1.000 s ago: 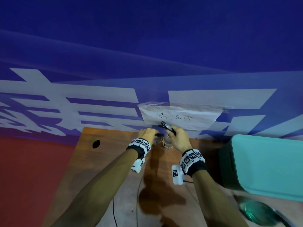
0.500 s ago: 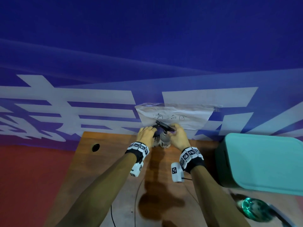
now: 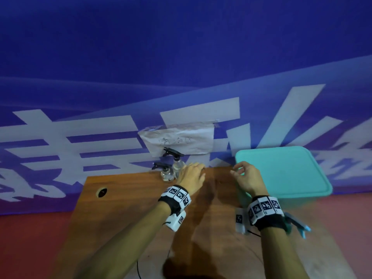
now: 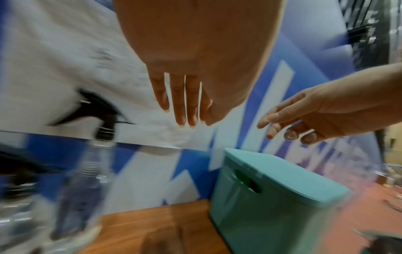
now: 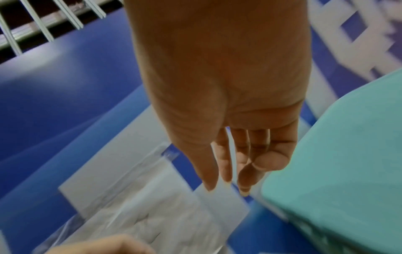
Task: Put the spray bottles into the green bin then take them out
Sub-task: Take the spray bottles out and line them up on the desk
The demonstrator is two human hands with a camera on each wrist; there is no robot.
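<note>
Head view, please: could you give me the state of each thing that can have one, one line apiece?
Taller spray bottle: upright at the table's far edge, not held.
Shorter spray bottle: upright beside it, not held.
Green bin: lid on, closed.
Left hand: fingers straight, empty.
Right hand: fingers loosely bent, empty, beside the bin.
Paper sign: taped to the banner.

Teal-green lidded bin (image 3: 285, 174), clear spray bottles (image 3: 171, 170) — black trigger heads, brown woodgrain table (image 3: 124, 198), blue-and-white banner (image 3: 181, 67), black-and-white checkered wristbands (image 3: 177, 195) — red floor (image 3: 30, 244).
</note>
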